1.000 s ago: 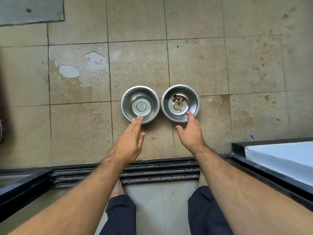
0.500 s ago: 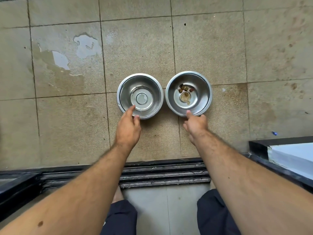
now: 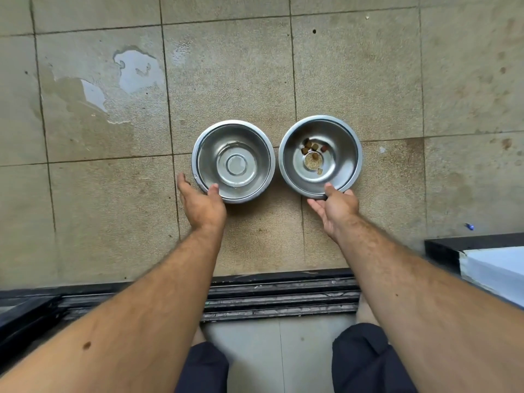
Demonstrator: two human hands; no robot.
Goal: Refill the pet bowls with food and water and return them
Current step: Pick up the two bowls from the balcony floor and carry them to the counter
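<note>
Two steel pet bowls sit side by side on the tiled floor. The left bowl [image 3: 255, 148] looks bare inside, perhaps with a film of water. The right bowl [image 3: 344, 154] holds a few brown kibble pieces [image 3: 312, 147] and crumbs. My left hand [image 3: 202, 204] hooks its thumb over the left bowl's near rim, with its fingers reaching along the bowl's outer left side. My right hand [image 3: 336, 207] pinches the right bowl's near rim, thumb on top and fingers underneath.
A puddle [image 3: 133, 69] lies on the tiles at the far left. A black sliding-door track [image 3: 278, 299] runs across in front of my knees. A dark-framed pale panel [image 3: 496, 268] stands at the right, with a small blue scrap [image 3: 469, 226] beside it.
Both hands have turned and closed onto the bowls' near rims, thumbs over the edges. A small gap has opened between the two bowls, and the camera has come closer.
</note>
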